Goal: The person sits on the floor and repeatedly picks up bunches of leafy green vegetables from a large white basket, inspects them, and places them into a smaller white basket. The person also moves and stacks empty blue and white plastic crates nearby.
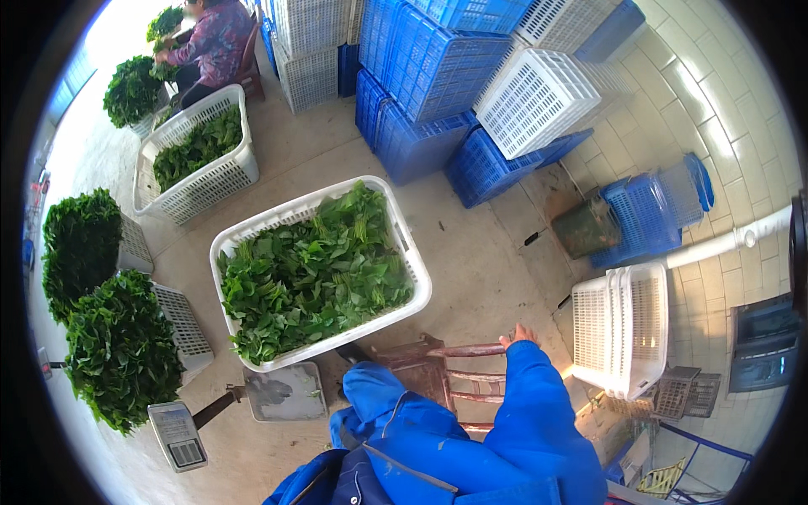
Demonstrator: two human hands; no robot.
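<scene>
My right hand (521, 334), in a blue sleeve, is at the back of a worn reddish-brown wooden chair (416, 372). Its fingers look partly spread, and I cannot tell whether they grip the rail. My left hand is out of view. Ahead of me a large white plastic crate (416, 278) holds bunched green leafy vegetables (315, 271). Just below that crate is the flat platform of a scale (285, 391), with its display unit (177, 435) on a post at the left.
Heaped crates of greens (123, 353) line the left, and another white crate (214, 189) stands beyond. A seated person (214, 44) handles greens. Blue crates (435, 69) are stacked ahead; nested white crates (622, 328) and a dark green bucket (586, 227) stand right.
</scene>
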